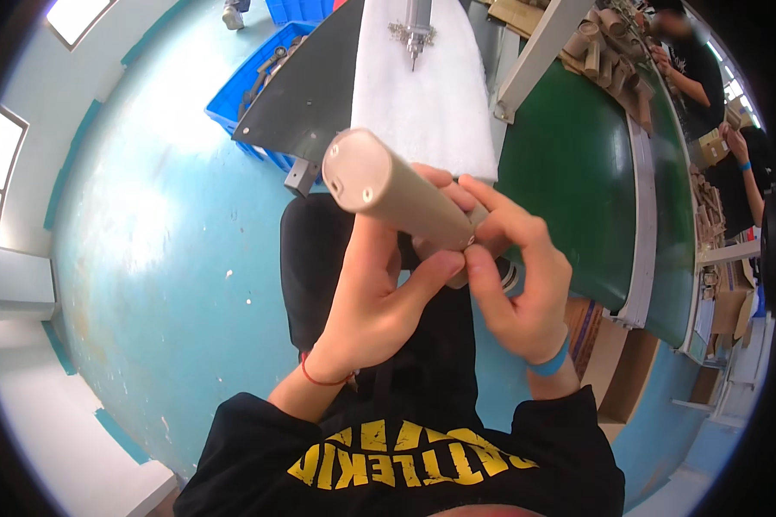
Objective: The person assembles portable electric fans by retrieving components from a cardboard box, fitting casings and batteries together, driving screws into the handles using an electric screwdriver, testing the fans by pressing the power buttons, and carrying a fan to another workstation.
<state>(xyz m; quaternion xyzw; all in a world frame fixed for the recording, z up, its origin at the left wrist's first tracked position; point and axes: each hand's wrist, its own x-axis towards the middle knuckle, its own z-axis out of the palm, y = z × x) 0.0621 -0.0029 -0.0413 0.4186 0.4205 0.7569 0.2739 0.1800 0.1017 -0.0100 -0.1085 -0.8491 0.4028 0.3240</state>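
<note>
A long beige plastic housing [409, 194] is tilted in front of me, its rounded flat end with small holes facing up at the left. My left hand [366, 302] is closed round it from below, thumb along the near side. At its lower right end my right hand [526, 280] is closed, thumb and fingertips pressed beside a small hole. Whether a tiny part sits between those fingertips I cannot tell. Beyond my hands, a powered screwdriver [416, 36] points down over a white padded mat [422, 112], with small metal pieces clustered round its nose.
A blue crate [224, 108] of parts stands on the floor beyond a dark panel [297, 95] at left. To the right runs a green conveyor belt [569, 172] with a metal rail [642, 215]. Beige housings [608, 52] are heaped at its far end, near two people.
</note>
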